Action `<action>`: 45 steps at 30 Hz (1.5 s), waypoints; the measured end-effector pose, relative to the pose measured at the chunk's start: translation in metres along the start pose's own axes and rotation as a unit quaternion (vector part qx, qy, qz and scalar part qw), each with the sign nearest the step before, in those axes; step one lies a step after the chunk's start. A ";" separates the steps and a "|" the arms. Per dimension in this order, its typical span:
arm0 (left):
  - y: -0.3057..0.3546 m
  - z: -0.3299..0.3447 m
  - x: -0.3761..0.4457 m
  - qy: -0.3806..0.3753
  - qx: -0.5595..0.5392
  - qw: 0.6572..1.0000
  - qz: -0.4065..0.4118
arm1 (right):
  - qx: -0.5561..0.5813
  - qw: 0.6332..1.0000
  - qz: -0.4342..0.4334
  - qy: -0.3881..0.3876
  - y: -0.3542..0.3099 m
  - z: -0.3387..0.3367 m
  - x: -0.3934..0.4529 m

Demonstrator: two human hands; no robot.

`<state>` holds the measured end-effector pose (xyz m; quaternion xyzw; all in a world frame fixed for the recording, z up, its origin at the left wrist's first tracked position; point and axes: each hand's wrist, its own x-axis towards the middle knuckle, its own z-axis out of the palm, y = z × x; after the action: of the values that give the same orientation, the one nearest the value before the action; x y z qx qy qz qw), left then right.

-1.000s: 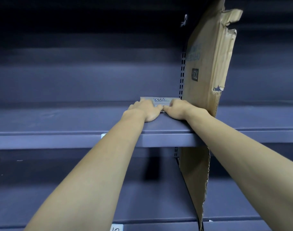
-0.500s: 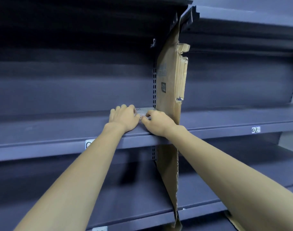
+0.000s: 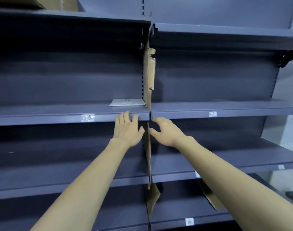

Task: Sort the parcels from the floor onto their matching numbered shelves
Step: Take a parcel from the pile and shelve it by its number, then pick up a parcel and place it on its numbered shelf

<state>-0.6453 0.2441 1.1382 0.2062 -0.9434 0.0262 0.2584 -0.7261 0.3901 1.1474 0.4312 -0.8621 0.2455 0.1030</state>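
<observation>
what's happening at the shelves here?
A person is sorting parcels onto numbered shelves. A flat grey parcel lies on the middle shelf, at its right end against the cardboard divider. Both hands are off it: the left hand and right hand hang open in front of the shelf edge, holding nothing. The shelf label below is too blurred to read.

Two bare forearms enter from the lower edge of the head view. No sleeves, gloves, watch, rings or wristbands are worn. The left hand and right hand are uncovered. Each forearm is slender, tapering to the wrist. Nails on the fingers are too blurred to describe.
</observation>
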 end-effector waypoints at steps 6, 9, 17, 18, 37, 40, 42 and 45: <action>0.114 0.029 -0.064 -0.036 -0.087 0.993 0.068 | 0.019 0.994 0.108 0.015 0.106 -0.015 -0.112; 0.197 0.059 -0.086 -0.073 -0.114 0.984 0.113 | 0.008 0.986 0.162 0.031 0.165 -0.025 -0.178; 0.414 0.142 -0.140 -0.179 -0.195 0.937 0.228 | -0.020 0.936 0.348 0.055 0.331 -0.061 -0.348; 0.440 0.152 -0.143 -0.190 -0.201 0.929 0.246 | -0.022 0.926 0.371 0.059 0.352 -0.066 -0.366; 0.861 0.337 -0.079 -0.355 -0.197 0.816 0.412 | 0.005 0.785 0.608 0.121 0.705 -0.144 -0.478; 0.897 0.372 -0.065 -0.375 -0.184 0.815 0.401 | 0.030 0.781 0.615 0.107 0.762 -0.136 -0.475; 0.918 0.398 -0.055 -0.383 -0.176 0.821 0.386 | 0.034 0.788 0.607 0.094 0.802 -0.129 -0.469; 0.945 0.435 -0.044 -0.394 -0.162 0.826 0.368 | 0.056 0.796 0.598 0.074 0.852 -0.117 -0.461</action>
<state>-1.1985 1.0558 0.7944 -0.2085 -0.9616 -0.1175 -0.1345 -1.1271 1.2017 0.7839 -0.1853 -0.9227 0.3372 -0.0248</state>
